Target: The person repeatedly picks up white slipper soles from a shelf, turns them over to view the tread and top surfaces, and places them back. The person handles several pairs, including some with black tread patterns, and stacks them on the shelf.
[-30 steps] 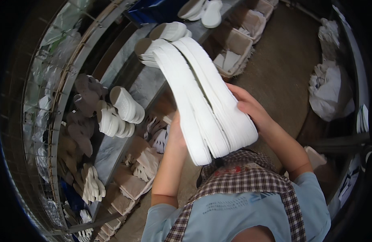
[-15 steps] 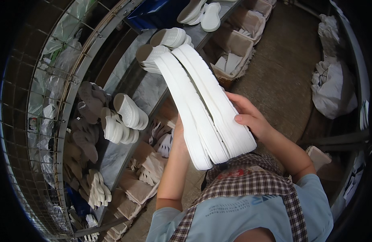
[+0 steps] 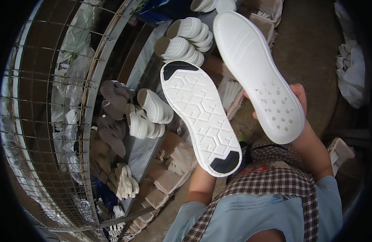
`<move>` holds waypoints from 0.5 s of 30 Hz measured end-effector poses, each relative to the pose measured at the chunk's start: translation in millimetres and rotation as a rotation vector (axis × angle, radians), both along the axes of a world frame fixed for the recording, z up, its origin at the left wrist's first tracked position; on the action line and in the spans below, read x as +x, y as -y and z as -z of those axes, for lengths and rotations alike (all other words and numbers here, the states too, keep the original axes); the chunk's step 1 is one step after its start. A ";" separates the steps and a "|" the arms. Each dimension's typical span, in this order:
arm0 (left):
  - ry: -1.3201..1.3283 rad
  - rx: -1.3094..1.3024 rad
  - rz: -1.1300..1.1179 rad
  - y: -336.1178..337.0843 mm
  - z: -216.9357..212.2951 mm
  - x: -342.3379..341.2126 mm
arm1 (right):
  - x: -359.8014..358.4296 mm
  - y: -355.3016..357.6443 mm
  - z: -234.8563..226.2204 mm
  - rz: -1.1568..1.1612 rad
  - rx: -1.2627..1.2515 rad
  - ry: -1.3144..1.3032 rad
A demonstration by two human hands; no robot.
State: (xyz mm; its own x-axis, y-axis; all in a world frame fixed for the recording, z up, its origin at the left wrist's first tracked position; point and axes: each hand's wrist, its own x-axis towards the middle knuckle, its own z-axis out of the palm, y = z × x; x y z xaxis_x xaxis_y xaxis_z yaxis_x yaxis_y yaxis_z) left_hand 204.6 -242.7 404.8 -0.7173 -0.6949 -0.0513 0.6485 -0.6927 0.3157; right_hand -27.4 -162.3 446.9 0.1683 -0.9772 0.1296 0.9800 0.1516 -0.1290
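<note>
My left forearm [image 3: 202,184] rises behind a white shoe sole [image 3: 202,115], which hides that hand's fingers. This sole shows its patterned tread, with black patches at toe and heel, and appears held from behind. My right hand [image 3: 299,99] is closed around the edges of another white shoe sole [image 3: 252,56], fingers at one side and thumb at the other. Its smooth inner face shows, dotted with small round hollows at the heel end. The two soles are apart and tilted side by side.
On the metal shelf [image 3: 143,151] at left stand stacked white soles [image 3: 186,47], more white soles [image 3: 155,107] and grey-brown ones [image 3: 113,99]. A wire mesh [image 3: 44,121] borders it. Cloth-lined bins [image 3: 165,173] stand below; a white sack [image 3: 351,72] lies far right.
The pair of white soles held close together edge-on has been parted and turned. The left one now shows its tread, the right one its inner face. My view has shifted slightly left.
</note>
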 end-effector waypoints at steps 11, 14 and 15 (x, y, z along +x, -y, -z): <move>0.056 -0.057 0.032 20.0 -2.7 -21.0 | 30.9 10.5 23.9 0.143 0.010 -0.860; 0.049 -0.042 0.037 18.6 -2.4 -19.3 | 26.7 15.3 31.4 0.095 0.011 -0.746; 0.033 -0.031 0.046 17.1 -1.6 -19.2 | 23.1 17.0 34.9 0.052 0.031 -0.659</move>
State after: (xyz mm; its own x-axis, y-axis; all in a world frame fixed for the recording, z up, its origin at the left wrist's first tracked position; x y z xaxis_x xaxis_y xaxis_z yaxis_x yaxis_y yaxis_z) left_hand 185.5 -259.8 406.4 -0.7466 -0.6630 -0.0543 0.6054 -0.7110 0.3577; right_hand -4.3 -179.3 412.1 0.1555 -0.9878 -0.0125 0.7037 0.1197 -0.7004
